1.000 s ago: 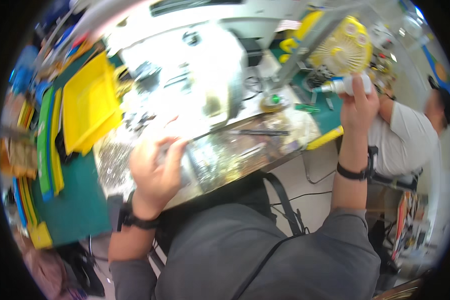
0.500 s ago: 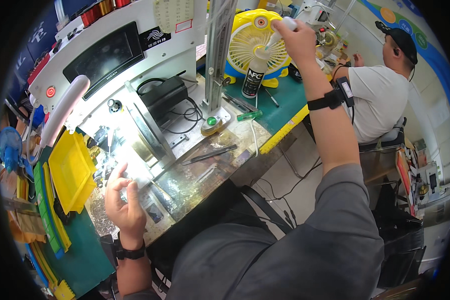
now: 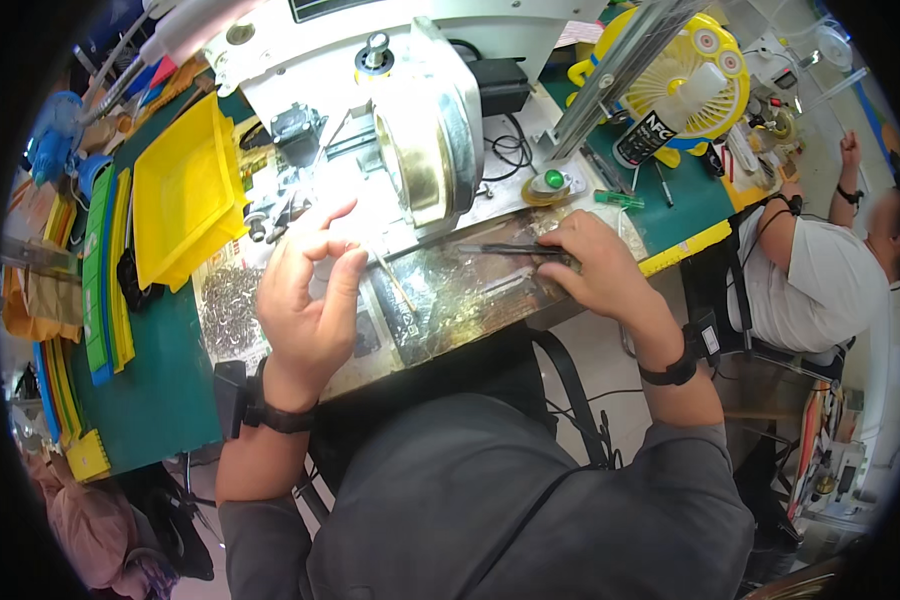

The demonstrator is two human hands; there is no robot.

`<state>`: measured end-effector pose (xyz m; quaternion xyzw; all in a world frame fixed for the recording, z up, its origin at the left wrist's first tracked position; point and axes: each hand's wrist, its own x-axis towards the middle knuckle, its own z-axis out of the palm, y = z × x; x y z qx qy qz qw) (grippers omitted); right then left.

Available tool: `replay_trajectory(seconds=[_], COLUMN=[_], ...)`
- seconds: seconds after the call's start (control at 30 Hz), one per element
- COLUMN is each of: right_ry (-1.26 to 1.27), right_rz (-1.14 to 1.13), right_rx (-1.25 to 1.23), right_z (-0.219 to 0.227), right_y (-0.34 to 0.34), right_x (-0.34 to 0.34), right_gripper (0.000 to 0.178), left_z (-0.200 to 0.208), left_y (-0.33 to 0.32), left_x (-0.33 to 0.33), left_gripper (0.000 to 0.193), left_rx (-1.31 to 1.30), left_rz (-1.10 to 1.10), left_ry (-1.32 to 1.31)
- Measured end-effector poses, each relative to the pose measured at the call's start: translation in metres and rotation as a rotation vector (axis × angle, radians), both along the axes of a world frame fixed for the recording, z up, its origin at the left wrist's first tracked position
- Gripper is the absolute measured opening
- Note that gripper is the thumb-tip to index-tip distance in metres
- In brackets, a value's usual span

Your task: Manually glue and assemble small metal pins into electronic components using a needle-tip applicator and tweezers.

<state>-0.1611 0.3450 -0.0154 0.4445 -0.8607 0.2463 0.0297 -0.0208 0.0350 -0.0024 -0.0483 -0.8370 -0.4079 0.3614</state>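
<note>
My right hand (image 3: 605,270) grips a pair of dark tweezers (image 3: 505,249) low over the worn bench board, their tips pointing left. To the left, my left hand (image 3: 305,300) is raised in front of the machine's bright work area. Its index finger stretches out while the thumb and another finger meet closely; whatever may be between them is too small to make out. Beyond the right hand, a bottle (image 3: 642,142) with a black label and a white top stands by the yellow fan (image 3: 725,95). Closest to my left hand is the machine's brass-coloured wheel (image 3: 415,170).
A yellow tray (image 3: 185,195) stands at the left, beside a heap of small metal pieces (image 3: 232,305). A green button (image 3: 554,179) and a green-handled tool (image 3: 618,199) are near the right hand. A co-worker in a white shirt (image 3: 820,265) sits at the right.
My right hand has come down from the bottle, leaving the white dropper top on it, and has taken hold of the tweezers that lay on the bench. The view has shifted.
</note>
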Motion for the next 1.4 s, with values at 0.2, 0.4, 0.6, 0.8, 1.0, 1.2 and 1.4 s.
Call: replay_trajectory(seconds=[0.2, 0.4, 0.6, 0.8, 1.0, 1.2, 1.4], right_ry=[-0.078, -0.423, -0.731, -0.789, -0.966, -0.479, -0.48], right_rz=[0.058, 0.025, -0.15, -0.152, -0.083, -0.003, -0.098], right_rx=[0.09, 0.069, 0.002, -0.327, -0.354, -0.658, -0.517], right_z=[0.011, 0.038, 0.049, 0.043, 0.033, 0.077, 0.085], right_y=[0.004, 0.008, 0.006, 0.004, -0.032, -0.056, -0.047], right_x=[-0.006, -0.007, -0.011, -0.02, 0.001, 0.025, 0.007], right_gripper=[0.023, 0.02, 0.023, 0.02, 0.015, 0.019, 0.016], left_z=[0.0, 0.001, 0.0, 0.001, 0.002, 0.001, 0.005], left_y=[-0.001, -0.001, -0.001, -0.004, -0.003, -0.003, -0.003], left_x=[0.001, 0.001, 0.0, 0.002, 0.0, 0.003, 0.005], left_gripper=[0.008, 0.009, 0.01, 0.011, 0.013, 0.013, 0.012], left_rx=[0.003, 0.034, 0.036, -0.02, -0.116, -0.137, -0.118], left_rz=[-0.01, -0.002, -0.025, -0.029, -0.014, 0.007, -0.01], left_ry=[0.03, 0.026, 0.056, 0.089, 0.141, 0.129, 0.089])
